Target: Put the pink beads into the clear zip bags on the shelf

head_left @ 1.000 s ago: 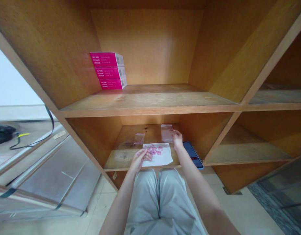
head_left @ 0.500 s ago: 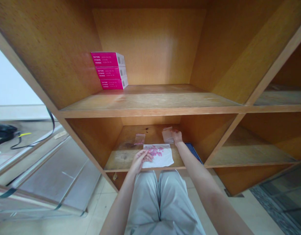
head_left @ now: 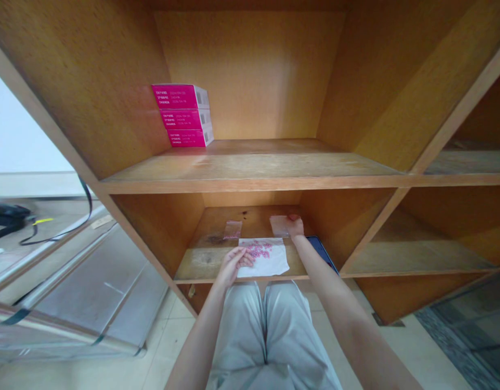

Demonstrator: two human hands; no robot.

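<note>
On the lower shelf (head_left: 201, 265) lies a white sheet of paper (head_left: 274, 262) with several small pink pills (head_left: 260, 249) heaped on it. My left hand (head_left: 232, 264) rests on the sheet's left edge, fingers curled beside the pills. My right hand (head_left: 295, 226) reaches to the back of the shelf and pinches a small clear plastic bag (head_left: 279, 225), lifted a little off the wood. A second small clear bag (head_left: 232, 230) with a pink tint lies flat behind the paper on the left.
A dark blue phone (head_left: 320, 251) lies on the lower shelf under my right forearm. Three pink boxes (head_left: 183, 115) are stacked at the back left of the upper shelf (head_left: 250, 170). My knees in light trousers (head_left: 270, 330) are below the shelf edge. Black straps lie on the floor at left.
My right hand has closed on the clear bag at the back of the shelf and turned it flatter. The left hand stays on the paper.
</note>
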